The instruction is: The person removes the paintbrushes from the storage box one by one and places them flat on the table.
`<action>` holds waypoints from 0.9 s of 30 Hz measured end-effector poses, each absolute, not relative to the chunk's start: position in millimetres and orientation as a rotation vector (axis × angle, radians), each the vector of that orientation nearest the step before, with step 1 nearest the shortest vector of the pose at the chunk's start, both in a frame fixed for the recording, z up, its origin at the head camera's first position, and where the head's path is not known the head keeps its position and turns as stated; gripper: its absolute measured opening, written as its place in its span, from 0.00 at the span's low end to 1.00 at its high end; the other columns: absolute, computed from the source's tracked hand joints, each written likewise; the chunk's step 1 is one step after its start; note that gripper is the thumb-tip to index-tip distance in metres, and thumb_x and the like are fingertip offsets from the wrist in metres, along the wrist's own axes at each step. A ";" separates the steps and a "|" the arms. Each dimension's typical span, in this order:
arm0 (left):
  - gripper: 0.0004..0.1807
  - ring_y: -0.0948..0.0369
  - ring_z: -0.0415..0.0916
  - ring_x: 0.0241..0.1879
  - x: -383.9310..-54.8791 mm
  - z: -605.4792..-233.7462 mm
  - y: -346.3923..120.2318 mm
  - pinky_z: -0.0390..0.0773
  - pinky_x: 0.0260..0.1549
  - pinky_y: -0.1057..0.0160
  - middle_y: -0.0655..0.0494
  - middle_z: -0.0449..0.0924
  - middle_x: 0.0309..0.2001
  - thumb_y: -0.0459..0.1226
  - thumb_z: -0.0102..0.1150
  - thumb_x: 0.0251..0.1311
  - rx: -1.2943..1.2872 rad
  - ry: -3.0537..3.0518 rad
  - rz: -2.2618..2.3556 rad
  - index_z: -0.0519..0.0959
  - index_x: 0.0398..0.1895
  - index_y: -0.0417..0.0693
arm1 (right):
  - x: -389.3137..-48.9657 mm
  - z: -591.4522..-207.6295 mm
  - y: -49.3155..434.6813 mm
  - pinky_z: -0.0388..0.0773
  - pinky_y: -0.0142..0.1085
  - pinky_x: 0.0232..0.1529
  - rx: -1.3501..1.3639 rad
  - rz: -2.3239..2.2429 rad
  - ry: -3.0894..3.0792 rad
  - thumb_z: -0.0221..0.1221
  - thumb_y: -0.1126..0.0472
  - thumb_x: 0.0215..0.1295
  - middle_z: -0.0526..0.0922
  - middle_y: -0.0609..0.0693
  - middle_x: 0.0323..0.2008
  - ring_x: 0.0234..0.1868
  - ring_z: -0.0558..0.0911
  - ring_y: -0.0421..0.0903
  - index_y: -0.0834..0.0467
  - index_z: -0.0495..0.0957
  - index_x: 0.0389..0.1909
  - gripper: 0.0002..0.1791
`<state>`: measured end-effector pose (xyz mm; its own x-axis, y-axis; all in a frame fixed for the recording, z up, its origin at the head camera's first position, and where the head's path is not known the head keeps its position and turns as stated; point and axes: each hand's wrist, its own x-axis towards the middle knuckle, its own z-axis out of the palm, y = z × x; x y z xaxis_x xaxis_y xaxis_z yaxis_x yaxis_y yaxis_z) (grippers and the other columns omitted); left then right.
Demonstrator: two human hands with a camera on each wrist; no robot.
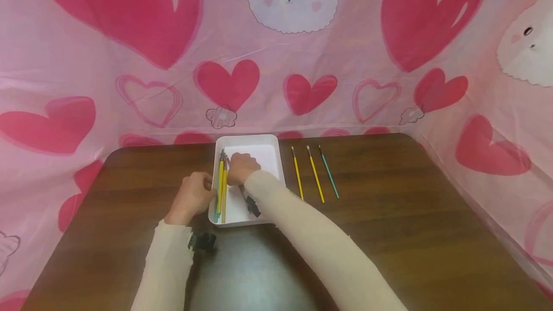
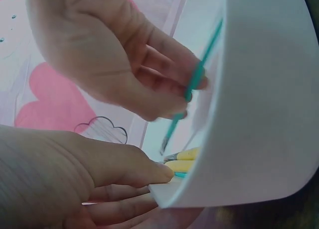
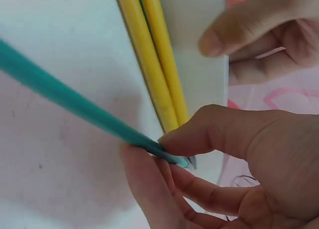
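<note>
A white tray [image 1: 233, 208] lies on the table, two yellow paintbrushes [image 3: 149, 59] side by side along its left wall. Part of a teal brush [image 2: 180, 174] shows beside them in the left wrist view. At that wall my left hand [image 1: 192, 198] holds the tray's rim, thumb inside and fingers outside. My right hand [image 1: 243, 168] is over the tray, pinching a teal paintbrush [image 3: 84, 107] between thumb and fingers near its bristle end. This brush slants above the tray floor, to the right of the yellow ones.
On the brown table [image 1: 380, 234], right of the tray, lie two yellow paintbrushes [image 1: 315, 174] and one teal paintbrush [image 1: 330, 174], spaced apart. A pink heart-patterned sheet [image 1: 276, 52] hangs behind the table and along its sides.
</note>
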<state>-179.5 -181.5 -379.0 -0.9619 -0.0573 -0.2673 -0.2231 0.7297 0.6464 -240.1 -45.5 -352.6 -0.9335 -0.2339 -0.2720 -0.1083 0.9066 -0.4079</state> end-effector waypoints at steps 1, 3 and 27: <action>0.26 0.45 0.82 0.48 -179.3 -379.1 -181.5 0.84 0.54 0.41 0.34 0.80 0.58 0.34 0.61 0.67 -0.226 2.701 1.055 0.72 0.66 0.34 | -240.8 -351.9 -42.8 0.74 0.33 0.25 -0.270 -0.566 2.761 0.67 0.58 0.60 0.81 0.51 0.33 0.28 0.78 0.45 0.58 0.78 0.47 0.16; 0.26 0.44 0.82 0.49 -178.9 -379.0 -181.3 0.83 0.54 0.41 0.34 0.79 0.58 0.34 0.62 0.67 -0.231 2.695 1.058 0.72 0.67 0.34 | -242.0 -350.3 -37.1 0.75 0.33 0.26 -0.292 -0.586 2.770 0.69 0.57 0.60 0.81 0.51 0.34 0.29 0.79 0.45 0.58 0.78 0.48 0.18; 0.27 0.42 0.79 0.52 -175.9 -379.1 -179.9 0.83 0.54 0.39 0.34 0.78 0.59 0.35 0.63 0.66 -0.251 2.703 1.049 0.71 0.67 0.34 | -230.9 -334.8 48.8 0.83 0.36 0.27 -0.337 -0.978 2.817 0.66 0.58 0.61 0.84 0.53 0.33 0.30 0.83 0.48 0.59 0.83 0.44 0.13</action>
